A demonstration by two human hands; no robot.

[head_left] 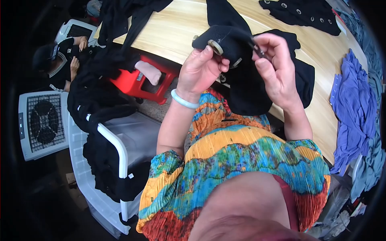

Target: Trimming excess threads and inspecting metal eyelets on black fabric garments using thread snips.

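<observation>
My left hand [200, 72], with a pale bangle at its wrist, pinches the edge of a black knit garment [251, 86] beside a large round light-rimmed button [216, 47]. The garment hangs over the table edge in front of me, its upper part raised between my hands. My right hand [276, 68] is closed around a small dark tool [258, 50] close to the cloth. Its kind is hard to make out because it is slim, dark and partly covered by the fingers. Other buttons show along the garment edge below my left fingers.
A wooden table [181, 24] carries a black piece with ring-like buttons [299, 12] and purple garments [356, 108]. At left are a red stool [134, 86], a clear plastic bin [78, 148] with black clothes, a fan unit [44, 122] and a seated person [60, 64].
</observation>
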